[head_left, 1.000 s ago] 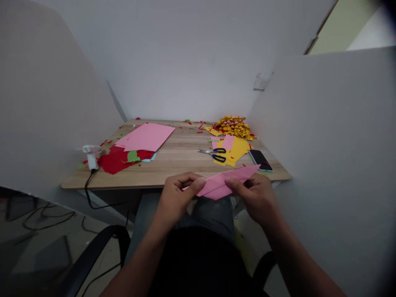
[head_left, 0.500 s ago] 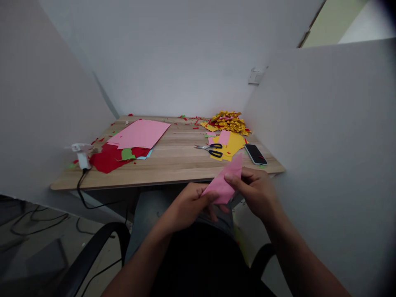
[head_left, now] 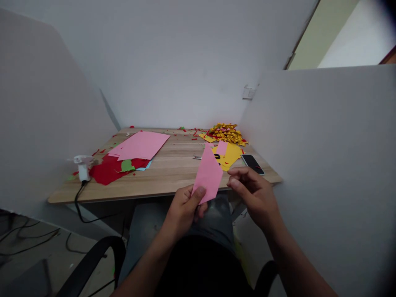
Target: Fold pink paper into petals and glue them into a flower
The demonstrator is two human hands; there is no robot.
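A folded piece of pink paper point(head_left: 208, 173) with a pointed top is pinched at its lower left between the thumb and fingers of my left hand point(head_left: 185, 206). It stands tilted up in front of the table edge. Just right of the paper, and apart from it, is my right hand point(head_left: 255, 196); its fingers are curled loosely with a gap to the thumb, and nothing shows between them. Behind the paper lie scissors point(head_left: 196, 157), mostly hidden; their tips and part of a dark handle show.
Large pink sheets point(head_left: 142, 145) lie on red paper point(head_left: 107, 170) at the table's left, near a white device point(head_left: 83, 167) with a black cable. On the right are yellow sheets point(head_left: 232, 154), a phone point(head_left: 253, 164) and a pile of folded yellow pieces point(head_left: 227, 134). Partitions flank the table.
My right hand has let go of the pink paper and moved slightly away. The paper, in my left hand, has swung more upright and shifted left, now covering most of the scissors.
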